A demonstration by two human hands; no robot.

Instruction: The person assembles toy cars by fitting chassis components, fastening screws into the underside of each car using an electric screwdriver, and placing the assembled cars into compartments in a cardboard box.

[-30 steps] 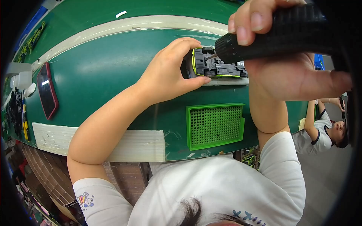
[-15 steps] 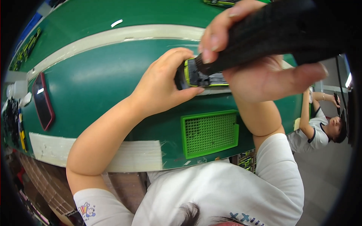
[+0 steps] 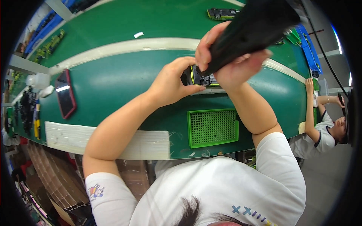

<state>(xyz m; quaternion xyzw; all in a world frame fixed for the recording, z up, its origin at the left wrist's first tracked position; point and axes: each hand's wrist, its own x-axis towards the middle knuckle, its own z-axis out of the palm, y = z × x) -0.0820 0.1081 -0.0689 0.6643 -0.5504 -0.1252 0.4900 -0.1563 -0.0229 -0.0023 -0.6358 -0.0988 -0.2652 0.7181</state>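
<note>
A small toy car point(image 3: 206, 81), black with yellow-green edges, lies wheels up on the green workbench. My left hand point(image 3: 169, 81) is closed on its left end, thumb on the near side and fingers on the far side. In my right hand point(image 3: 237, 69) is a large black electric screwdriver point(image 3: 252, 32), its body leaning up to the right. The tool's tip points down at the car's underside; whether it touches a screw is hidden by my fingers.
A green perforated tray point(image 3: 213, 128) lies nearer me. At left are a red-edged phone point(image 3: 65, 94) and a white container point(image 3: 37, 80). Another car point(image 3: 222, 14) lies beyond the pale strip point(image 3: 151, 44). A co-worker point(image 3: 320, 132) sits at the right, near a blue bin point(image 3: 310, 51).
The view has shifted, and more of the bench shows. The screwdriver's body now leans more steeply upward, and my right hand appears lower in the picture. My left hand keeps hold of the car.
</note>
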